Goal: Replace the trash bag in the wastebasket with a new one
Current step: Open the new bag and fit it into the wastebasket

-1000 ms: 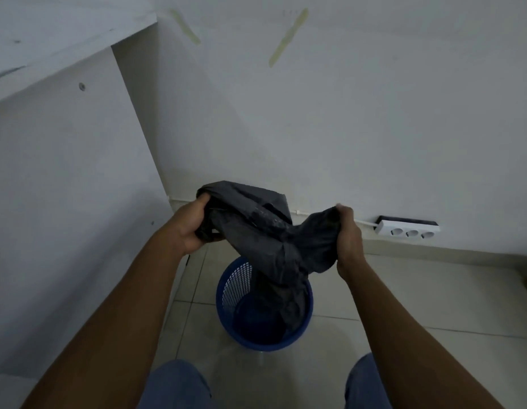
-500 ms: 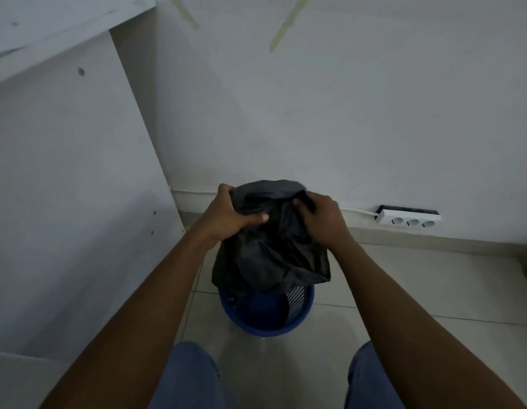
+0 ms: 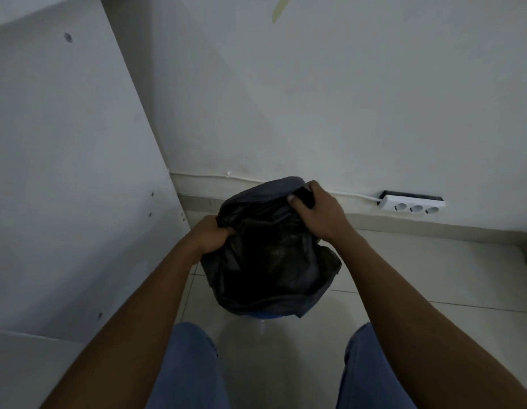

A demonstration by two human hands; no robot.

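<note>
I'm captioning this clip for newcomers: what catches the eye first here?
The crumpled black plastic trash bag at centre, gripped by the left hand and right hand, nearly hiding the blue wastebasket beneath. To the right, a white three-socket power strip lies against the wall.

Counts in view

One black trash bag (image 3: 268, 261), one blue wastebasket (image 3: 266, 316), two hands, one white three-socket power strip (image 3: 413, 204), two denim-clad knees.

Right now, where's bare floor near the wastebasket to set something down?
Bare tile lies right of the black trash bag, bounded by the power strip at the wall. A narrower strip runs between the bag and the white panel. It is crowded at the blue wastebasket, under the bag held by left hand and right hand.
</note>
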